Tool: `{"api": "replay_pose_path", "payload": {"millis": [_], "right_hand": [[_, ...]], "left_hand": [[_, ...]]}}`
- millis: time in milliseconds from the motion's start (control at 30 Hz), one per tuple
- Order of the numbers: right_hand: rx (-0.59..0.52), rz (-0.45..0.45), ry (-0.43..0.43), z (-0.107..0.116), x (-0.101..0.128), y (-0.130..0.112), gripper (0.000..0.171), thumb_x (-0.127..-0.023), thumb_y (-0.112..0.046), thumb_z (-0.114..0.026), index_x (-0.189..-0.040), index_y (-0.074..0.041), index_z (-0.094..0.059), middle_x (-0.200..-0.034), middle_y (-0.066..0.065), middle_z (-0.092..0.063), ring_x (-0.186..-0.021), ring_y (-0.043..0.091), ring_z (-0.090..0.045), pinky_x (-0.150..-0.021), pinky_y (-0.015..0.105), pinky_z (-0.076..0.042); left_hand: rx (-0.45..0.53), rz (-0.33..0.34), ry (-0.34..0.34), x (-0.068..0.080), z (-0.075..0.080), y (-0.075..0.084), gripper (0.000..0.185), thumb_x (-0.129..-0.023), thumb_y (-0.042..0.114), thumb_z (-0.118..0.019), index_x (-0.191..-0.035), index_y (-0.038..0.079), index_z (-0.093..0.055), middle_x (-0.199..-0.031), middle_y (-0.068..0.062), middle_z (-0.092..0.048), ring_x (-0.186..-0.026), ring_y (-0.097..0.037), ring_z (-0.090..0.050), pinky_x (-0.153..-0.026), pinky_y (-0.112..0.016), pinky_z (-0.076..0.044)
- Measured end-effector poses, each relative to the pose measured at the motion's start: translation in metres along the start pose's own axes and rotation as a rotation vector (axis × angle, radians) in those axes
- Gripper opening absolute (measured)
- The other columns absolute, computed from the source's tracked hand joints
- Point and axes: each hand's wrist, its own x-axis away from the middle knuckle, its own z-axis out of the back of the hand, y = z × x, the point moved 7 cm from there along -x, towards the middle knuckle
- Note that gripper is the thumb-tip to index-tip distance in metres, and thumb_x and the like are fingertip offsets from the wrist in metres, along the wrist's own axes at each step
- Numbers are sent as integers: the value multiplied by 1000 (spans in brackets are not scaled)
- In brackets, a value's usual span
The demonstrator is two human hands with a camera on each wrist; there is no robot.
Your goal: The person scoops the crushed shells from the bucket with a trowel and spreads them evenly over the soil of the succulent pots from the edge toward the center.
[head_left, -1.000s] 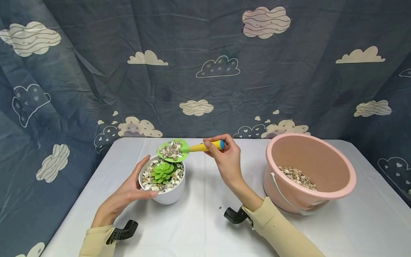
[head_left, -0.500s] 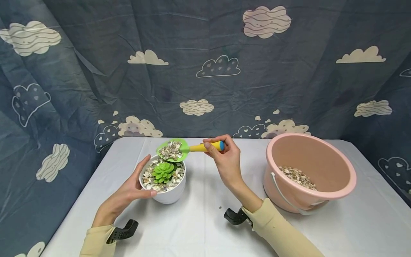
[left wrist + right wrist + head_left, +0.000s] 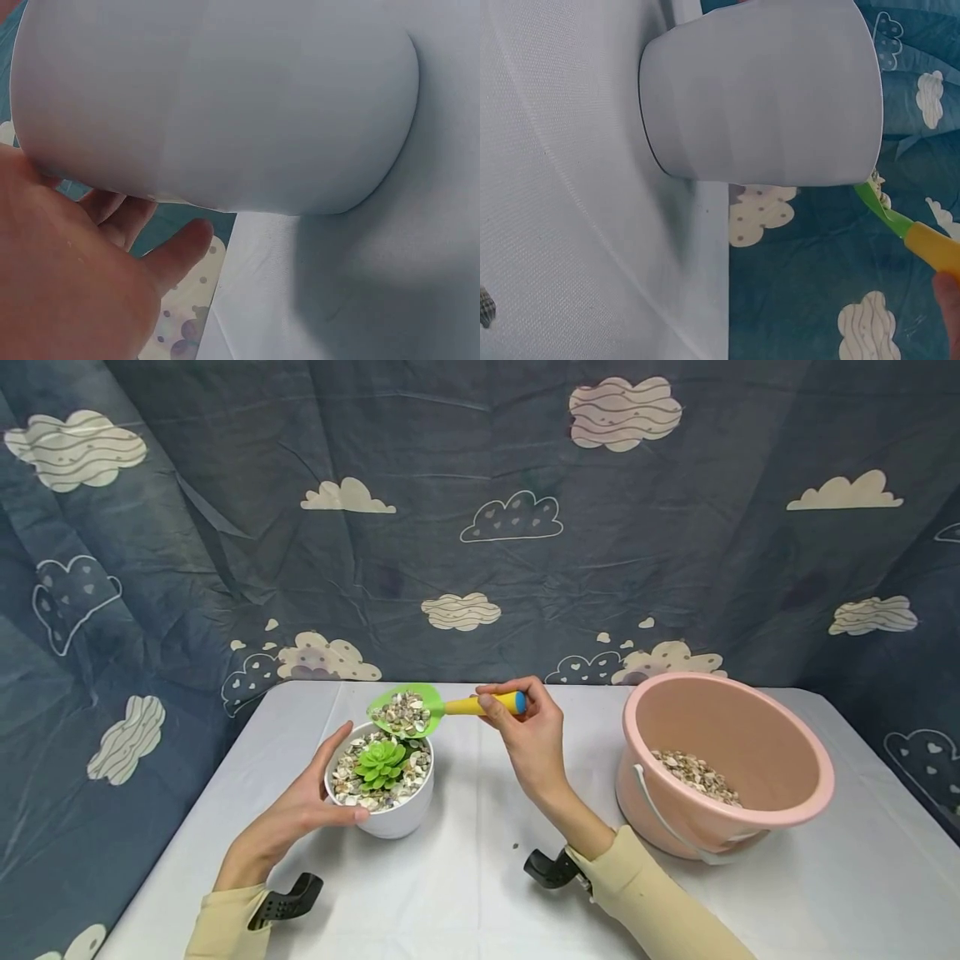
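Note:
In the head view a white flower pot [image 3: 401,820] stands on the table, with a green succulent [image 3: 381,764] among shell pieces. My left hand [image 3: 296,806] holds the pot from its left side, thumb at the near rim and fingers around the far side. Seen from the left wrist, the pot's wall [image 3: 225,105] fills the upper part. My right hand [image 3: 528,735] pinches the yellow handle of a small toy shovel [image 3: 459,706]. The shovel's green blade carries a heap of shell pieces [image 3: 405,712] over the pot's back rim; from the right wrist, the shovel [image 3: 892,220] tilts by the rim.
A pink bucket [image 3: 813,781] with a white handle stands at the right, shell pieces [image 3: 697,777] in its bottom. A small dark bit lies on the white tablecloth [image 3: 480,893]. Behind the table hangs a dark blue cloud-print curtain [image 3: 517,577].

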Motion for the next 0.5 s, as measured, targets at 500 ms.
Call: {"api": "replay_pose_path", "payload": {"millis": [500], "right_hand": [[67,29,0,1,5,-4,24,-89,-7,-71,-106,3,-57,-108,16,-69,-100,30,-68,-81,38,-55]], "left_hand": [[29,-2,-37,0,-2,-1,109,-77,12,-79,-159,28,-9,-162,-11,4,-142,-39,-11,-104,-46,-31]]}}
